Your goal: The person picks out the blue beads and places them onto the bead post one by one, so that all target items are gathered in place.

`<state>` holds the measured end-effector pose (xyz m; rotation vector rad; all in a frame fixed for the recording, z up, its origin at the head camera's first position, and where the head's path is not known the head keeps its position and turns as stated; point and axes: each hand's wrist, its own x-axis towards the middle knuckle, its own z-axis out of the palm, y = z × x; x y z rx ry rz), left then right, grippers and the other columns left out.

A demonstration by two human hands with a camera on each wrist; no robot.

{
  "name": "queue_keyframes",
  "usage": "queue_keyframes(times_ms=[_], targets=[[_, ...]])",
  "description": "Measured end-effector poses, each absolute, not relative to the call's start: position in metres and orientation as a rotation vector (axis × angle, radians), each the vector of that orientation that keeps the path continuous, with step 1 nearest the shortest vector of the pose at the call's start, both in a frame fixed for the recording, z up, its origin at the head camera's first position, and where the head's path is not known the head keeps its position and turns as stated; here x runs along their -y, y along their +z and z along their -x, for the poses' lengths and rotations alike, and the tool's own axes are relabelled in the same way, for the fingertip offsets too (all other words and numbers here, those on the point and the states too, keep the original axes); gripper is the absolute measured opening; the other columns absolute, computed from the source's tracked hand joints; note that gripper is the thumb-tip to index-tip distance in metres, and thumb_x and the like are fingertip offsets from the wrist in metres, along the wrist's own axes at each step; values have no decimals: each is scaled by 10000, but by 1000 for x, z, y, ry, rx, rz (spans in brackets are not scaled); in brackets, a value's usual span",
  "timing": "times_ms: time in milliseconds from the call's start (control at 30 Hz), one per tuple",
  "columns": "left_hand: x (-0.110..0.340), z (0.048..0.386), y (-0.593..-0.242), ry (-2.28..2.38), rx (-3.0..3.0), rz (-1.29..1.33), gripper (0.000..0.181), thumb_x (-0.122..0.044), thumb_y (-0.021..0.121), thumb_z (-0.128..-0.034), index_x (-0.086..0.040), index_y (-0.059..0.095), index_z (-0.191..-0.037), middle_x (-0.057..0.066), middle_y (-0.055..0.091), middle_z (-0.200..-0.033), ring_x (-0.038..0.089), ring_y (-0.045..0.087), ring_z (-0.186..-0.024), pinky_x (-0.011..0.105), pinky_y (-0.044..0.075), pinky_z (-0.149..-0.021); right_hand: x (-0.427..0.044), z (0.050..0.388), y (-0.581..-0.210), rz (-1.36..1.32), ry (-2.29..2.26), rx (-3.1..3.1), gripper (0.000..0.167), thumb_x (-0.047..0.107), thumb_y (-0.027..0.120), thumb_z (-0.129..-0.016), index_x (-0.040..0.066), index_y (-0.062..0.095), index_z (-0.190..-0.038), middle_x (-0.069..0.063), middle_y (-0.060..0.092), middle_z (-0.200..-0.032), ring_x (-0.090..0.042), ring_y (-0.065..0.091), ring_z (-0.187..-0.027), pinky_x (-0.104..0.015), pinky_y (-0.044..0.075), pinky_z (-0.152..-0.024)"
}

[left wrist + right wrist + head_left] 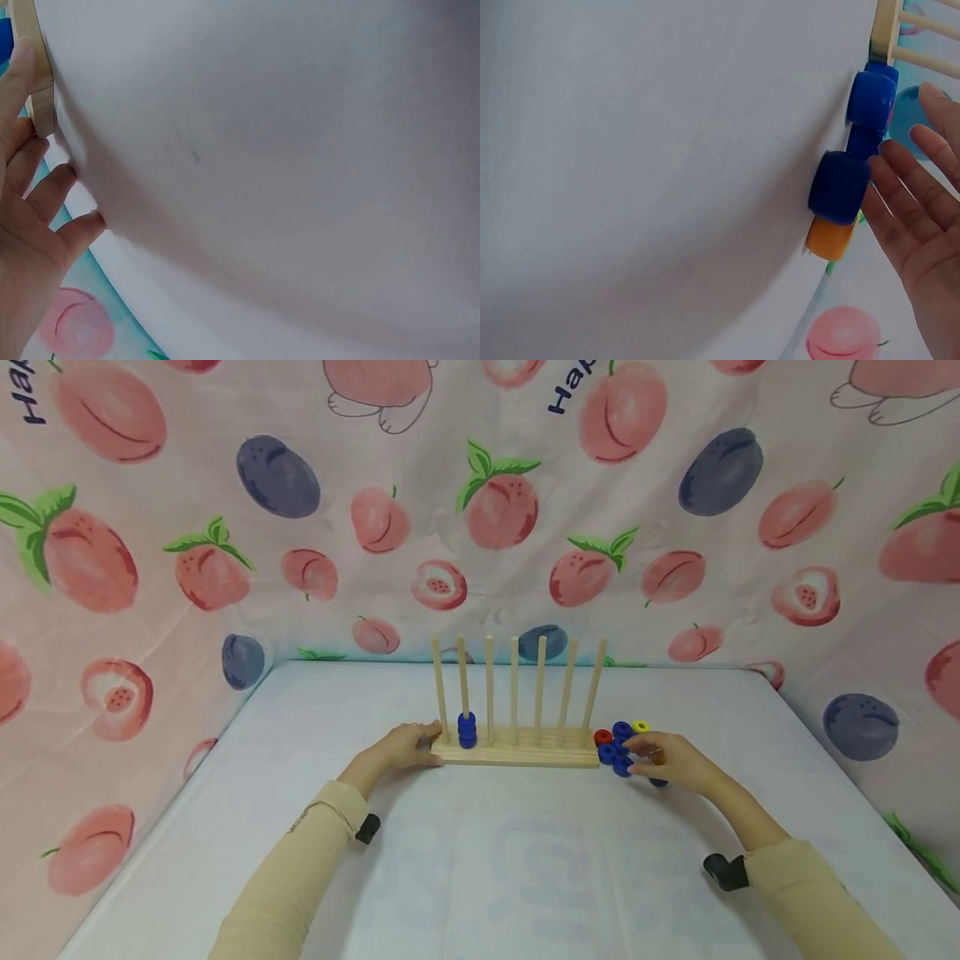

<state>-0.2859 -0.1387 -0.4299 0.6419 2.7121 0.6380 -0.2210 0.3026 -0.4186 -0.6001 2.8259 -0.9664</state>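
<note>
A wooden peg rack [525, 758] with several upright pegs stands toward the back of the table. Blue beads [467, 732] are stacked on its second peg from the left. At the rack's left end, my left hand [405, 747] grips the base, the thumb on its front face in the left wrist view. My right hand [678, 764] is over loose beads beside the rack's right end, its fingers loosely extended. Nothing shows between thumb and fingers in the right wrist view. Near the fingertips are a dark blue bead [841, 187] and an orange bead [829, 238].
Among the loose beads lie a red one [603, 737], a yellow one [641, 726] and several blue ones [622, 766]. A white cloth [525, 860] covers the table. Behind it hangs a peach-patterned curtain [480, 577].
</note>
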Motion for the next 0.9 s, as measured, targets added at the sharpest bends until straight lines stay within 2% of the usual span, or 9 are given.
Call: queue_keyframes(times_ms=[300, 567, 900], targets=[[139, 288, -430, 621, -2717, -663, 728, -294, 707, -841, 19, 377, -1409, 224, 419, -1427, 395, 386, -1332, 494, 308, -1122, -299, 226, -423, 597, -862, -2821, 315, 92, 687, -845, -58, 617, -1113, -200, 651, -1054, -339, 610, -987, -490, 530, -868], [136, 290, -427, 616, -2707, -671, 719, -292, 707, -839, 16, 386, -1405, 219, 422, -1429, 392, 383, -1334, 492, 305, -1125, -297, 227, -423, 573, -761, -2830, 277, 83, 701, -824, -47, 635, -1059, -123, 658, -952, -201, 586, -849, -331, 533, -727], [139, 288, -430, 622, -2711, -666, 718, -288, 704, -842, 23, 385, -1405, 227, 430, -1421, 403, 396, -1321, 504, 316, -1114, -291, 233, -424, 641, -680, -2841, 278, 79, 730, -799, -63, 633, -1017, -138, 668, -941, -244, 626, -867, -396, 558, -777]])
